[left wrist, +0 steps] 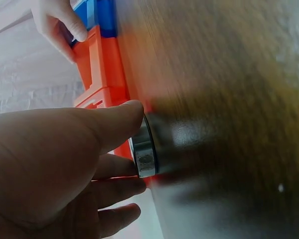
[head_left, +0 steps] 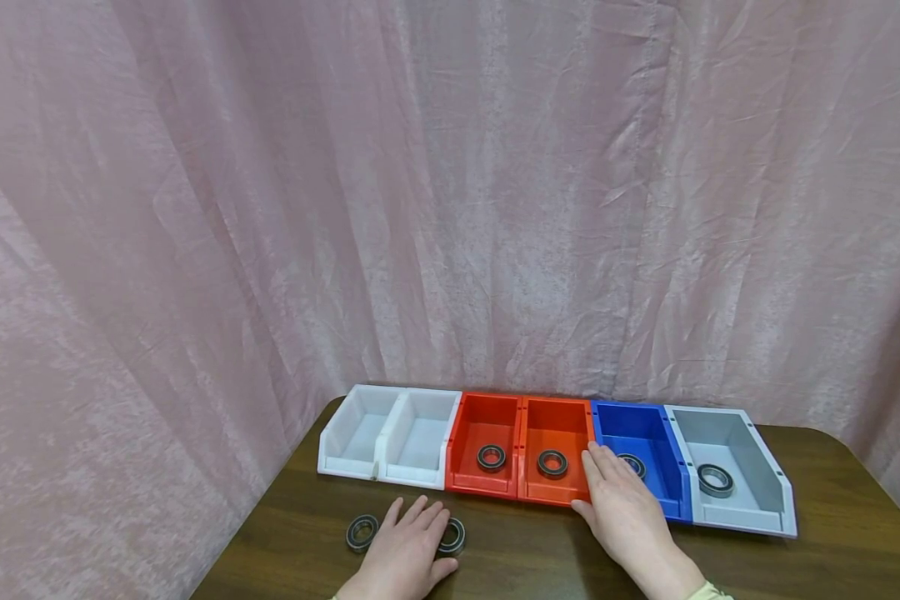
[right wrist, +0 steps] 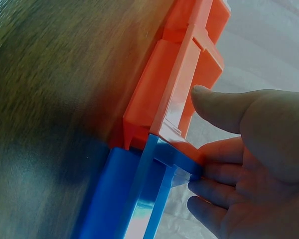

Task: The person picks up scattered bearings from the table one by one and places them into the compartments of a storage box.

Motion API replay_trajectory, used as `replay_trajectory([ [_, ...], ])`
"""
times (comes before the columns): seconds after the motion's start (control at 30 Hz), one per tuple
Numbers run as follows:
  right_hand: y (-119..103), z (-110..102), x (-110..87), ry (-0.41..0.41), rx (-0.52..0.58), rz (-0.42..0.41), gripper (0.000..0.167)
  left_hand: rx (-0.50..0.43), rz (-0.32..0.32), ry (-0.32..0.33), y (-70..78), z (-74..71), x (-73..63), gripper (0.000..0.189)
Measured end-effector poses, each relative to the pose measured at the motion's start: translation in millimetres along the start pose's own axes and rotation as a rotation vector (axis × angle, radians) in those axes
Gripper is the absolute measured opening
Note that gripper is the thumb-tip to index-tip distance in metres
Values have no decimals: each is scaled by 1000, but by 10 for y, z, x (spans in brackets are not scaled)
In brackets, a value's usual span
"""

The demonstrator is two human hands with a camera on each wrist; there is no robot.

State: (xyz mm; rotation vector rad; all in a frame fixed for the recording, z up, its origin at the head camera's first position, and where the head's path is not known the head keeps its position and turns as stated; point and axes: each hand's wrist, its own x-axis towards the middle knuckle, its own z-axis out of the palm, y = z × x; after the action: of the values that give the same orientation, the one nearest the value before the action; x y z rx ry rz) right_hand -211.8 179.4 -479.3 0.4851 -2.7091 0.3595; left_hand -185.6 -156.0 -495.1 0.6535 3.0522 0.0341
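Note:
My left hand (head_left: 401, 552) is low over the table, thumb and index finger at opposite sides of a ball bearing (head_left: 453, 537) and pinching it. In the left wrist view the bearing (left wrist: 145, 155) shows its shiny outer rim close over the wood, and the other fingers extend past it. A second bearing (head_left: 362, 532) lies left of that hand. My right hand (head_left: 622, 504) has straight fingers and holds nothing. It is over the wall between an orange-red bin (head_left: 558, 414) and the blue bin (head_left: 630, 421), partly covering a bearing (head_left: 633, 465) in the blue one.
The bins form a row along the back of the brown table (head_left: 525, 558). Two white bins (head_left: 386, 467) stand at the left. Bearings lie in the red bin (head_left: 487, 408), the orange-red bin and the grey bin (head_left: 742, 525). Behind them hangs a pink curtain (head_left: 495, 208).

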Motion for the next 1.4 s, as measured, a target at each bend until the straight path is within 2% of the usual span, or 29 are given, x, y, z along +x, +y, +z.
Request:
replay_trajectory([
  [0.4,2,2,1,1,1,-2,72,-27,-35,-36,-4,16,88,66],
  [0.7,6,6,-8,18,-6,-11,72,-14,-22,-6,-4,30,84,62],
  [0.97,1,0,-8,19,-7,-12,71,-17,-34,-24,-11,42,114,61],
  [1.4,-5,-8,-7,8,-9,-3,72,-5,-17,23,-9,63,103,60],
])
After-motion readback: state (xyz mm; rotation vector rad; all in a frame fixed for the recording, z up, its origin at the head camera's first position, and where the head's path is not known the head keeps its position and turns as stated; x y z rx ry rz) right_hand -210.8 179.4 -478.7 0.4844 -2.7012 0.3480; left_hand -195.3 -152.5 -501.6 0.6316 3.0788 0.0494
